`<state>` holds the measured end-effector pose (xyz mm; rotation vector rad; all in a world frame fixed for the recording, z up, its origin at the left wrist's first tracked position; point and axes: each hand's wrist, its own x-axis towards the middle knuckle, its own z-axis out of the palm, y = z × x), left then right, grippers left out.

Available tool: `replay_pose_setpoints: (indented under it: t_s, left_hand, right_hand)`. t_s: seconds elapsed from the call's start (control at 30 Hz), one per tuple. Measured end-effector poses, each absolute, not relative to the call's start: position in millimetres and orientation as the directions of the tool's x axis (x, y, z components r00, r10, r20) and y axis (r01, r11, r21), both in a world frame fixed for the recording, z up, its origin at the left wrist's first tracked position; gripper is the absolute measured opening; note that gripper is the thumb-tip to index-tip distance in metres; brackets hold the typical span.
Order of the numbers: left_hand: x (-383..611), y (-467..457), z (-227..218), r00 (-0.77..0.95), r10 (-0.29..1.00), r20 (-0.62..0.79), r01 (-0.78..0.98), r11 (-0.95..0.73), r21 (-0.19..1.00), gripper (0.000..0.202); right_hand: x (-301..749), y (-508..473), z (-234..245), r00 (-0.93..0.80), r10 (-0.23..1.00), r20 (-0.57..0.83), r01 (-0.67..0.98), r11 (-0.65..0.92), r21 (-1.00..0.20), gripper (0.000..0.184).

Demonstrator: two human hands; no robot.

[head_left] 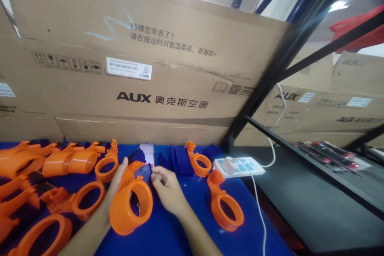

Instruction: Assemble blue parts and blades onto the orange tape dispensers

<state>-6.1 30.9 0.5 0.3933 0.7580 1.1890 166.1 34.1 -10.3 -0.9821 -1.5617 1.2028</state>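
An orange tape dispenser (131,208) with a wide round ring is held up in front of me. My left hand (117,182) grips it from the left side; the dispenser hides most of the fingers. At its upper end sits a dark blue piece (137,155). My right hand (168,188) pinches the edge of a thin blue flap (145,173) on the dispenser's right side. Behind the hands lies a stack of dark blue strips (181,161), with another orange dispenser (201,164) beside it. One more orange dispenser (227,212) lies to the right.
Several orange dispensers (82,162) crowd the left of the blue tabletop (192,232). A white power strip (239,167) with a cable (260,212) lies on the right. Behind stands a large cardboard sheet (168,100), next to a dark metal frame (258,92).
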Motion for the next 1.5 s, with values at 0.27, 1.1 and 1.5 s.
replay_pose_setpoints:
  t_s: [0.27,1.1,1.5]
  left_hand:
    - [-5,42,-3,0.091,0.944,-0.316,-0.589,0.307,0.748,0.04]
    - [9,35,-17,0.078,0.989,-0.122,-0.374,0.143,0.916,0.033]
    - [9,28,-18,0.094,0.996,-0.008,-0.222,0.029,0.975,0.032]
  right_hand:
    - [234,61,-6,0.277,0.825,0.493,0.606,0.248,-0.756,0.041]
    - [197,35,5,-0.283,0.814,0.507,0.608,0.561,-0.562,0.04]
    - [181,27,-17,-0.354,0.78,0.517,0.634,0.606,-0.481,0.052]
